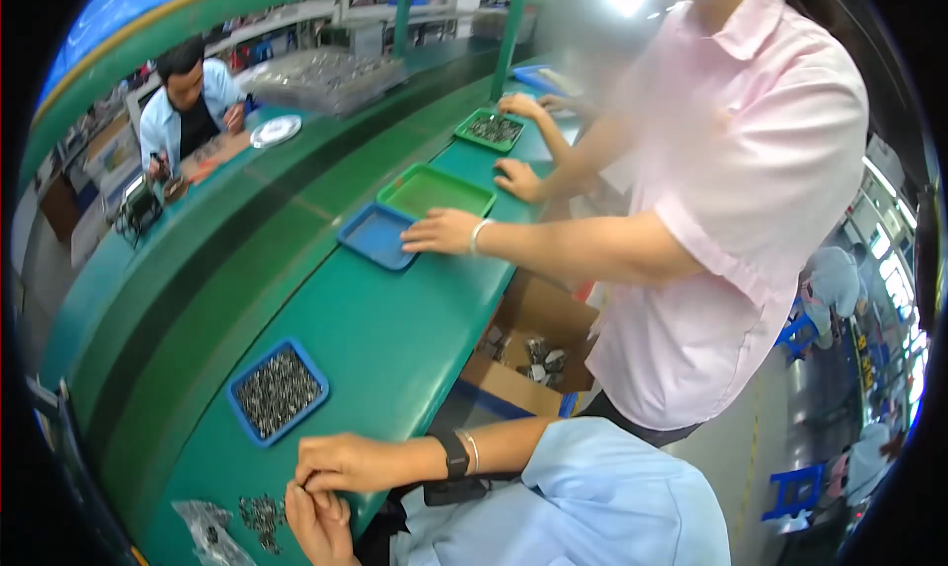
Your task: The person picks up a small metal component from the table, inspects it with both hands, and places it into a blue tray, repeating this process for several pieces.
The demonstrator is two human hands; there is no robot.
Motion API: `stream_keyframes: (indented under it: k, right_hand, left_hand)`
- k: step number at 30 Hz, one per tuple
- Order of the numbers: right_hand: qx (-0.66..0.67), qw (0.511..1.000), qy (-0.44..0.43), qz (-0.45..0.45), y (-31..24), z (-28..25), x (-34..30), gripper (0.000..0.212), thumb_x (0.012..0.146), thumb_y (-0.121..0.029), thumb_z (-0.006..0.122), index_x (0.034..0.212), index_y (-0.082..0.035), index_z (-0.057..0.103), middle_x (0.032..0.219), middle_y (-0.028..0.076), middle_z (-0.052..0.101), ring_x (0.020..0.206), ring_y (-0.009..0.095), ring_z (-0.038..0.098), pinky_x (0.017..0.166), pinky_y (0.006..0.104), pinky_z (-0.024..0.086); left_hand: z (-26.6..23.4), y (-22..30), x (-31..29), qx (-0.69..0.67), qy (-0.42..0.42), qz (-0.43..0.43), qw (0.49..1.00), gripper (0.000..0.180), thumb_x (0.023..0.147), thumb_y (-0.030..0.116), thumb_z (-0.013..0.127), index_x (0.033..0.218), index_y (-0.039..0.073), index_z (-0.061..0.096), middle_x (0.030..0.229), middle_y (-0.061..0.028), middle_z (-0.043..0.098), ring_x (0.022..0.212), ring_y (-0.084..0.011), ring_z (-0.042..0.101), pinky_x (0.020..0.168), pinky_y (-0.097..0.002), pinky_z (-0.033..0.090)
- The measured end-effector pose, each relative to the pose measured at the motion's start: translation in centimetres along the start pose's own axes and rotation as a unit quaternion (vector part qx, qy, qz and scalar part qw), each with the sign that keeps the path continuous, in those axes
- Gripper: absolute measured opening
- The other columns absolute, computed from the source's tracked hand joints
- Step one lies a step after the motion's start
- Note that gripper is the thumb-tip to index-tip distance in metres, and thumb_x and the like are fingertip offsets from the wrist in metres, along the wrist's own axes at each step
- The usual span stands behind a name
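Note:
My right hand [348,463], with a dark watch and a bracelet at its wrist, meets my left hand [318,528] at the near edge of the green bench. The fingertips of both hands pinch together. Whatever lies between them is too small and covered to make out. Just left of my hands is a loose pile of small dark metal parts [261,519], and a clear plastic bag [209,534] lies beside it. Beyond my hands stands a blue tray [318,408] filled with many similar small metal parts.
A co-worker in a pink shirt [681,210] stands at right, one hand [444,232] on an empty blue tray [367,254]. Beside it are a green tray [484,210] and a farther green tray of parts [517,143]. A cardboard box [504,386] sits below the bench edge.

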State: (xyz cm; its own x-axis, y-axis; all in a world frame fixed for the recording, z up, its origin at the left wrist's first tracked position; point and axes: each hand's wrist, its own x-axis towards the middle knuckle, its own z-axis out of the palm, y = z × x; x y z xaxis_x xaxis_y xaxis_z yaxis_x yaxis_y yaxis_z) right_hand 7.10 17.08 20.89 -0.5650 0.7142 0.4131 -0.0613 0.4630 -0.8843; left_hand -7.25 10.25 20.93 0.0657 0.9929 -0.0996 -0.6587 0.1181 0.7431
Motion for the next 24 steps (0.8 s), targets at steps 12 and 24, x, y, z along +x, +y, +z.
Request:
stream_keyframes:
  k: [12,24]
  right_hand:
    - [-0.094,0.987,0.059,-0.116,0.5,-1.5,-0.9,0.009,0.084,-0.011,0.061,0.090,-0.004,0.059,0.086,0.008,0.054,0.079,0.028,0.056,0.067,0.0359,0.047]
    - [-0.004,0.999,0.019,0.049,-0.9,-1.9,-0.9,0.016,0.079,-0.003,0.069,0.094,-0.004,0.064,0.088,0.009,0.059,0.081,0.021,0.058,0.069,0.0309,0.049]
  left_hand:
    - [2.4,-0.2,-0.4,0.109,0.038,0.002,0.993,0.020,0.100,0.024,0.044,0.089,0.007,0.048,0.071,-0.0003,0.043,0.057,-0.0086,0.040,0.051,-0.0225,0.033]
    - [1.4,-0.4,-0.4,0.065,0.080,-0.032,0.994,0.021,0.098,0.025,0.050,0.095,0.004,0.055,0.068,-0.0028,0.055,0.057,-0.0095,0.050,0.051,-0.0213,0.039]
